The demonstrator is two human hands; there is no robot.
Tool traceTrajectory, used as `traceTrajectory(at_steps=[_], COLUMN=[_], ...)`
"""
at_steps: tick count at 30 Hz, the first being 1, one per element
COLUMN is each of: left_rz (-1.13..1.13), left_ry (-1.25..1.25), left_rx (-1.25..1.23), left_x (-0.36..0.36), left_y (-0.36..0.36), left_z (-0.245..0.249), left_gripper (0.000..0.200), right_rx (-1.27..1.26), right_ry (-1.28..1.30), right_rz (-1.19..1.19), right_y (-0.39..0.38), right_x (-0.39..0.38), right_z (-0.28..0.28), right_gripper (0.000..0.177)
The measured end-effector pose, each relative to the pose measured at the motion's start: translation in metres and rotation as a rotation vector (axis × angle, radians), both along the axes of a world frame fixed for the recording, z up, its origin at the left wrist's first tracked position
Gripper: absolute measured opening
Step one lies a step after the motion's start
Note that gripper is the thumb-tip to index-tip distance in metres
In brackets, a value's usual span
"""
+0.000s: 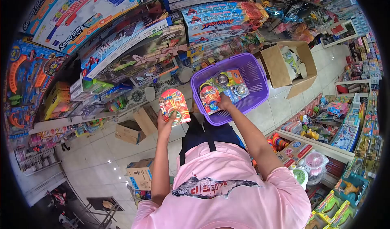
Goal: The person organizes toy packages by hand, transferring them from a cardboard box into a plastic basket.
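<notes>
My left hand [165,125] grips a carded toy pack [169,98] by its lower part, outside the basket. Its card is red and yellow with a rounded top, and a round greenish toy shows near my thumb. Inside the purple basket [263,75], my right hand [224,102] is closed on a similar carded toy pack [209,94] with a round blue toy. Other blister packs [239,91] with silvery round toys lie in the basket beside it. My right fingers are partly hidden.
An open cardboard box [275,68] with packaged goods stands right of the basket. Smaller cartons [128,132] sit on the tiled floor [95,155] at left. Boxed toy guns [148,60] fill the shelf ahead, and toy shelves [313,137] line the right side.
</notes>
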State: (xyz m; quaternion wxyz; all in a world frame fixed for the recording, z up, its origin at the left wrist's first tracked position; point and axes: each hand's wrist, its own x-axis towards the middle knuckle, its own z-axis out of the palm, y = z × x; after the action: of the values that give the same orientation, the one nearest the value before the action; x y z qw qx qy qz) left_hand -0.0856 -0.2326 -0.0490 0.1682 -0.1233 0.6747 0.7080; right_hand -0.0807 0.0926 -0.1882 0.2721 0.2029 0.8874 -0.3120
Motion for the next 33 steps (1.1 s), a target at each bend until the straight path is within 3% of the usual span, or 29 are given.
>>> traceTrajectory(at_steps=[8,11,20,23,24,25,27,28,30,31,32,33], left_rz=[0.070,0.092,0.089,0.037,0.017,0.015,-0.090,-0.092,-0.226,-0.330,-0.394,-0.457], left_ry=[-0.046,0.029,0.052,0.028,0.029,0.027,0.000,-0.002,-0.068,-0.124,-0.121,-0.118], left_rx=[-0.023,-0.041,-0.110,-0.060,-0.015,-0.014,-0.030,-0.028,-0.014,-0.211,-0.362,-0.513], left_x=[-0.002,-0.005,-0.013,-0.018,-0.019,-0.020,-0.023,-0.023,-0.024,-0.020,-0.018,-0.016], left_y=[0.024,0.046,0.109,0.140,0.148,0.156,0.172,0.181,0.197,0.200,0.208,0.215], left_z=[0.008,0.016,0.028,0.044,0.038,0.028,0.003,-0.012,-0.047,-0.084,-0.095,-0.099], left_gripper=[0.052,0.046,0.054,0.054,0.055,0.055,0.055,0.055,0.061,0.072,0.075,0.077], right_rx=[0.025,-0.005,0.108,0.067,-0.133,-0.133,-0.852,-1.068,-1.048,-1.031,-0.933,-0.930], right_ry=[-0.126,-0.157,-0.262,-0.192,-0.265,-0.268,-0.151,-0.155,-0.118,-0.083,-0.098,-0.100], right_rz=[0.201,0.237,0.386,0.405,0.361,0.359,-0.151,-0.337,-0.261,-0.188,-0.086,-0.091], right_y=[0.010,0.011,0.031,0.056,0.067,0.074,0.084,0.088,0.092,0.094,0.095,0.099], right_x=[-0.002,-0.009,-0.021,-0.031,-0.041,-0.041,-0.037,-0.035,-0.034,-0.034,-0.038,-0.036], right_z=[-0.020,-0.005,0.047,0.016,0.028,0.046,0.076,0.078,0.084,0.090,0.107,0.086], right_gripper=[0.082,0.081,0.077,0.074,0.065,0.065,0.057,0.054,0.056,0.060,0.066,0.066])
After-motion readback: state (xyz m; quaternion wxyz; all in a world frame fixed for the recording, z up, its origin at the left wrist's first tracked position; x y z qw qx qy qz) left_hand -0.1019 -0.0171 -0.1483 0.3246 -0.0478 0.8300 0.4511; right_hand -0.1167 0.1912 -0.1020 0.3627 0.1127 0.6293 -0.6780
